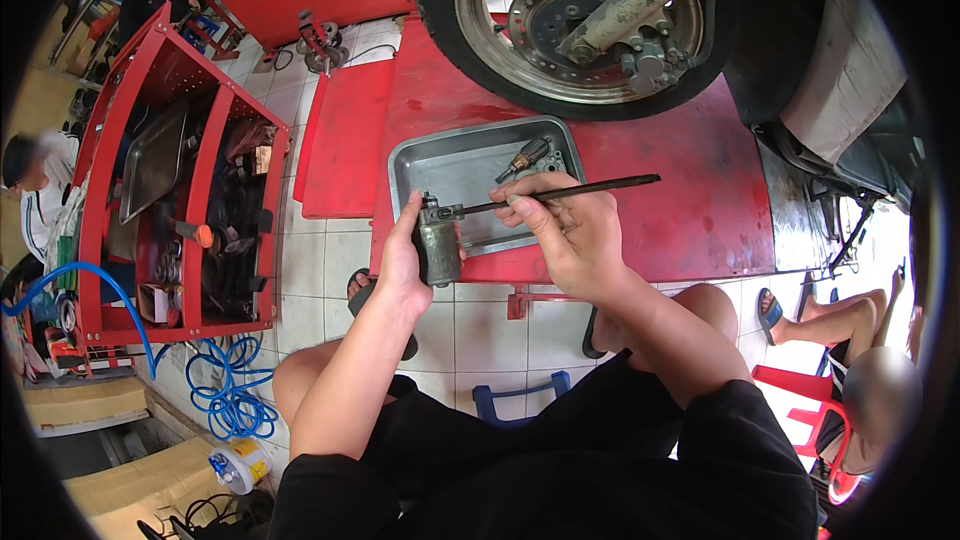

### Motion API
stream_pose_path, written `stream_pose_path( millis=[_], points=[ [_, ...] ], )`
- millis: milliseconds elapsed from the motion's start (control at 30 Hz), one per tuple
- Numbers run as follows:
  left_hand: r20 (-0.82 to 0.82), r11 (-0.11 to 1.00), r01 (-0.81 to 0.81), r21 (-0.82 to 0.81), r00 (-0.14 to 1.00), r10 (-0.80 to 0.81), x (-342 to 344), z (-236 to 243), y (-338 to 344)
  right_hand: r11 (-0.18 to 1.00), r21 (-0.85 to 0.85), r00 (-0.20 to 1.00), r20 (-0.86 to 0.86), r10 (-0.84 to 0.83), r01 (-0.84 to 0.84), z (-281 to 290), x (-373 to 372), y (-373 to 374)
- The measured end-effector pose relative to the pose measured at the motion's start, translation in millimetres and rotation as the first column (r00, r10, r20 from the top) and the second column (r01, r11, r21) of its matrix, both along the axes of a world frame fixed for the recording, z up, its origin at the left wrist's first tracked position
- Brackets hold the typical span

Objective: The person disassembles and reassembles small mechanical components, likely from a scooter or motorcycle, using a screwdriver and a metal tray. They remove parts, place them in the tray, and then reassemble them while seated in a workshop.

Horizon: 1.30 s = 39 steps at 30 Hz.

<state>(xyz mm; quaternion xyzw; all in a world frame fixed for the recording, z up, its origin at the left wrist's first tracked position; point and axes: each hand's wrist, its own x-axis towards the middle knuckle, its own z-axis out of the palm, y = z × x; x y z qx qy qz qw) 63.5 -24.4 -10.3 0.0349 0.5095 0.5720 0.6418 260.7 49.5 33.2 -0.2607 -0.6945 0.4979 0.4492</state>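
From where I am standing, the metal tray (446, 162) is serving as the reference point. At its near left corner, the left hand (400, 265) is gripping a grey metal cylinder (438, 252). The cylinder is standing roughly upright within the grasp: the thumb is running along its left side, and fingertips are showing at its right edge. The right hand (582, 240), at the tray's near right part, is pinching a thin dark rod (618, 183) between thumb and fingers. The rod is passing across the tray and is pointing left toward the cylinder's upper end, so that the cylinder is lying to the left of the right hand; whether the tip is touching cannot be told. Inside the tray, toward its right end, a dark part with a brass-coloured section (526, 159) is resting beyond the right hand. The tray itself is resting on a red surface (680, 202). Beyond the tray, a spoked wheel (548, 18) is standing; left of the tray, a red rack (212, 165) is holding assorted items.
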Motion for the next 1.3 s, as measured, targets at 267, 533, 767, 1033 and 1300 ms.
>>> stream_pose_path(
  millis=[267,533,767,1033,1300],
  points=[
    [0.0,1.0,0.0,0.005,1.0,0.0,0.2,-1.9,1.6,0.993,0.116,0.992,0.127,0.013,-0.028,1.1,7.9,1.3],
    [-0.242,1.0,-0.008,-0.016,0.97,0.004,-0.8,-10.2,0.0,0.991,0.129,0.985,0.175,0.004,-0.027,1.2,1.0,1.2],
    [-0.387,0.996,-0.08,-0.036,0.92,0.06,8.8,-9.7,-2.4,0.944,-0.331,0.977,0.2,0.071,-0.001,1.2,-0.9,0.7],
    [-0.419,0.999,-0.018,-0.026,0.908,0.005,-2.7,-1.7,-11.2,0.943,0.171,0.953,0.158,0.258,-0.284,-5.5,7.9,15.7],
    [-0.267,0.997,-0.008,-0.071,0.964,-0.012,-4.2,-2.7,-9.2,0.923,-0.378,0.985,0.116,0.129,-0.076,5.3,-2.4,8.3]
  ],
)
